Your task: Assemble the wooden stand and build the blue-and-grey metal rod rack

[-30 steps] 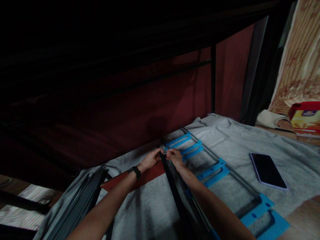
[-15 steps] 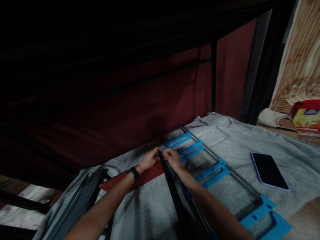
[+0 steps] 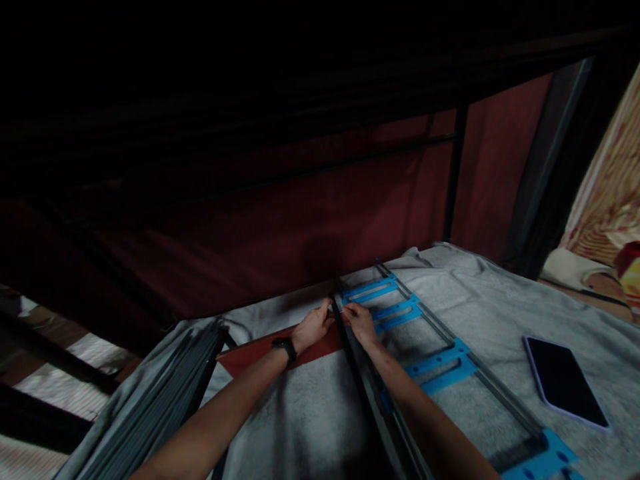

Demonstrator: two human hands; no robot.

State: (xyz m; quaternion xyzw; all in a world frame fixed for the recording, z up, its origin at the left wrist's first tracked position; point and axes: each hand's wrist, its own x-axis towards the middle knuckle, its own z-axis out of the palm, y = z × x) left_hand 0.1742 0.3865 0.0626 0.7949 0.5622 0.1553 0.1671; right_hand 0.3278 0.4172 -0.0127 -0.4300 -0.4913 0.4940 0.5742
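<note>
A long black bar (image 3: 354, 370) runs away from me, and my left hand (image 3: 315, 327) is closed around its far end from the left. My right hand (image 3: 359, 321) is pinched against the bar's right side, close to the same end. A small thin pale thing shows at its fingertips, too small to name. Beneath my left hand lies a reddish-brown flat board (image 3: 250, 350). To the right of my right hand stretches a rack-like frame with blue slotted crosspieces (image 3: 440, 360) joined by grey rods (image 3: 500, 390).
A grey cloth (image 3: 295, 420) covers the work surface. A phone in a lilac case (image 3: 567, 381) lies at the right, screen up. Grey bars or rods (image 3: 165, 400) are bundled at the left. Behind stand a dark red panel (image 3: 300, 227) and a black post (image 3: 456, 173).
The view has shifted, so everything appears a little further right and lower. Both hands stay at the bar's far end, with their fingers slightly shifted.
</note>
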